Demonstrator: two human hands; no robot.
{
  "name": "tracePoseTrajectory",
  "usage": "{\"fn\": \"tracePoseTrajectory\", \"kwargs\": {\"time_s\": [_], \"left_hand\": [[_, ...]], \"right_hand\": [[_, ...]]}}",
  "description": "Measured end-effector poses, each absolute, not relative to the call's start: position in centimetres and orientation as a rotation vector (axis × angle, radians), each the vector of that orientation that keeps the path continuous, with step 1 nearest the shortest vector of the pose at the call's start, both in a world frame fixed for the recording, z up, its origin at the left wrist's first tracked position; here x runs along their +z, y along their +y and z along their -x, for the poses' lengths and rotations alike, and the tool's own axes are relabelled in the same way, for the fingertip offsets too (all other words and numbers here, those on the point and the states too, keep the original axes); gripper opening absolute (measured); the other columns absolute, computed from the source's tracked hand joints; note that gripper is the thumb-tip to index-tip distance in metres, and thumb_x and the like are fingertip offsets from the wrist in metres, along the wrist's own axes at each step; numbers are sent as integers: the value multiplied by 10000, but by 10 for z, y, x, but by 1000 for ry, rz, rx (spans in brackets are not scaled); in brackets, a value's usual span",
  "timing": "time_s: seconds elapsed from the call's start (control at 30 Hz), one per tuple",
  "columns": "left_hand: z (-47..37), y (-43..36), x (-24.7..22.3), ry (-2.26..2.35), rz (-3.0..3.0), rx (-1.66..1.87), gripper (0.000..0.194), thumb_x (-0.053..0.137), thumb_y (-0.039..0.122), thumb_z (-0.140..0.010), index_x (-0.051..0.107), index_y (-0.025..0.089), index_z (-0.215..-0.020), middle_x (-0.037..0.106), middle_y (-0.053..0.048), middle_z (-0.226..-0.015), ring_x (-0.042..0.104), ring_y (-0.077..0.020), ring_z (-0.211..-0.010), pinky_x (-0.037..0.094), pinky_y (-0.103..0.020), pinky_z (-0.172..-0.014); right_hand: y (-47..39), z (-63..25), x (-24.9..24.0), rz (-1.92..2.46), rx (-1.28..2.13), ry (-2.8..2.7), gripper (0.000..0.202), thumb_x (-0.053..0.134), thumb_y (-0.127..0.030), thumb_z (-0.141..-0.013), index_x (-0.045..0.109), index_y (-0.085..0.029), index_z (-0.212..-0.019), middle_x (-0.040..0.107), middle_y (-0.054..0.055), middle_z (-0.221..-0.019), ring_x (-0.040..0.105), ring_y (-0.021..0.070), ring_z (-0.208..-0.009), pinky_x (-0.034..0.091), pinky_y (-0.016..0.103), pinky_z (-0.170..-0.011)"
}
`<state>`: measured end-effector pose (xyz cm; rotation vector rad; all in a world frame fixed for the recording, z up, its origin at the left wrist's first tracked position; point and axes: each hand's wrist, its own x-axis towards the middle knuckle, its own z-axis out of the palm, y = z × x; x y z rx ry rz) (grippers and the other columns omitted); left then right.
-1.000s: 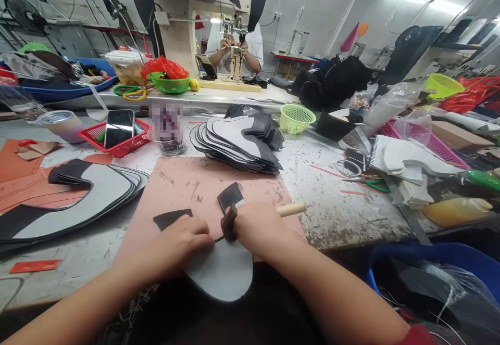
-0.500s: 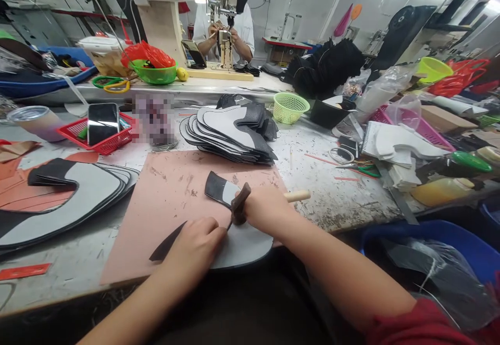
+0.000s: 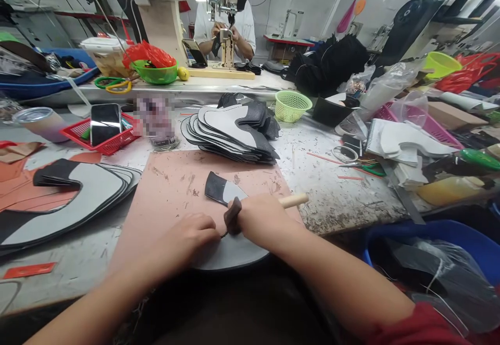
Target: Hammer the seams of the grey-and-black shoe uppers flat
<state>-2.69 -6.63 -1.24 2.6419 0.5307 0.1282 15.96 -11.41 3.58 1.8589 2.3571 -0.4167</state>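
My right hand (image 3: 261, 220) is closed around a hammer (image 3: 233, 215), close to its dark head, with the pale wooden handle sticking out to the right. The hammer head rests on or just over the inner edge of a curved grey-and-black piece (image 3: 238, 254), perhaps a shoe upper. That piece lies on a pink board (image 3: 167, 186) at the table's front edge. My left hand (image 3: 193, 238) is on the same piece, fingers bent and thumb at its edge, just left of the hammer head. The black end under my left hand is hidden.
Stacks of similar curved pieces lie behind the board (image 3: 230, 131) and to the left (image 3: 94, 194). Around them are a red basket (image 3: 113, 144) with a phone, a green basket (image 3: 291, 106), scissors (image 3: 371, 168) and a blue tub (image 3: 441, 230). Across the table a person works at a sewing machine (image 3: 226, 48).
The hammer head has moved left and down along the piece's edge. My left hand has shifted left, now covering the black end that showed before.
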Motion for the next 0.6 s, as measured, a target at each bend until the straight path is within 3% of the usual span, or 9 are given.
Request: {"fn": "tracePoseTrajectory", "kwargs": {"time_s": [0.1, 0.17, 0.3, 0.43, 0.6], "left_hand": [[29, -56, 2, 438, -2613, -30, 384, 429, 12, -710, 638, 223, -953, 614, -36, -965, 555, -177, -907, 435, -288, -809], [27, -52, 7, 392, -2564, -58, 388, 423, 23, -746, 626, 243, -993, 617, -21, -993, 562, -160, -925, 433, -272, -833], [7, -60, -7, 543, -2520, 93, 247, 376, 157, -864, 612, 200, -921, 626, -23, -870, 578, -147, -794, 468, -259, -731], [-14, -83, -31, 726, -2585, 473, 289, 324, 178, -882, 600, 145, -804, 584, -61, -778, 539, -169, -723, 469, -287, -653], [-14, -84, -30, 694, -2647, 304, 313, 322, 187, -881, 634, 163, -856, 568, -52, -768, 527, -187, -724, 459, -305, -618]], "right_hand": [[-116, -161, 37, -1938, -373, 2371, 204, 462, -133, -781, 648, -212, -808, 679, 40, -720, 629, 182, -673, 357, 254, -547], [-117, -166, 38, -1952, -382, 2354, 188, 485, -139, -762, 644, -210, -835, 679, 40, -728, 631, 183, -672, 352, 250, -536], [-115, -181, 38, -2031, -328, 2256, 169, 493, -142, -755, 640, -207, -808, 676, 41, -715, 632, 196, -677, 355, 256, -537], [-114, -191, 35, -2112, -211, 2218, 198, 456, -153, -778, 622, -193, -879, 669, 60, -723, 633, 199, -682, 372, 261, -569], [-116, -193, 32, -2070, -228, 2214, 196, 452, -123, -757, 614, -189, -844, 662, 58, -697, 631, 203, -663, 350, 261, -527]]}}
